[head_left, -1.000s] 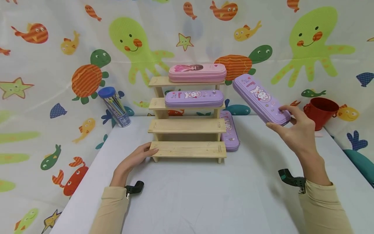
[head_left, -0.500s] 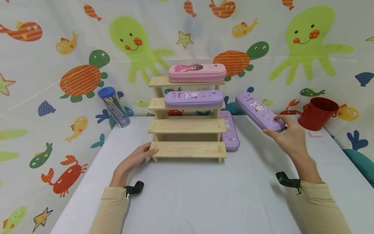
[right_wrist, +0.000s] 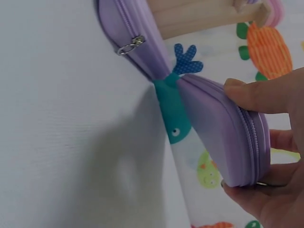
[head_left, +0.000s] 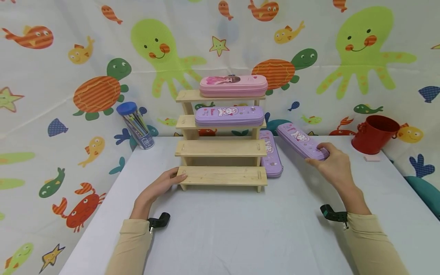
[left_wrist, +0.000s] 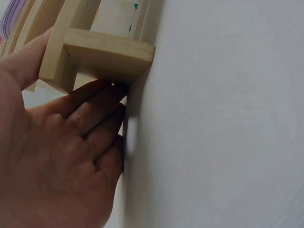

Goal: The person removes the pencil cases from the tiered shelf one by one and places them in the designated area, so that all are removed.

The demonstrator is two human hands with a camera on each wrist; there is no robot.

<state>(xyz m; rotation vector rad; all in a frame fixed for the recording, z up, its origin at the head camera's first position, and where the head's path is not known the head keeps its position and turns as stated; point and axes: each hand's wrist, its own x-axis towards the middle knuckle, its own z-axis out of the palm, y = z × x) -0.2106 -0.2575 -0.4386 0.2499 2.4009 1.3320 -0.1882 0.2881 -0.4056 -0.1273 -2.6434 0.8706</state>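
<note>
In the head view my right hand (head_left: 333, 166) holds a purple pencil case (head_left: 299, 139) by its near end, thumb on one side and fingers on the other. The case slants away toward the back, right of the wooden tiered shelf (head_left: 221, 175). In the right wrist view the zip runs along the held case (right_wrist: 209, 126), which is apart from the tabletop. My left hand (head_left: 161, 185) grips the left end of the lowest tier, its thumb on top. The left wrist view shows the fingers (left_wrist: 102, 111) beneath the board, beside its leg.
A pink pencil case (head_left: 233, 86) lies on the top tier, another purple case (head_left: 229, 116) on the second. Beside the shelf's right side lies a third purple case (head_left: 272, 158), partly hidden. A blue-lidded pencil tub (head_left: 136, 126), red bucket (head_left: 374, 135) and pink block (head_left: 372, 157) stand farther out.
The right hand has lowered the purple pencil case toward the tabletop and moved slightly left. The left hand stays at the shelf.
</note>
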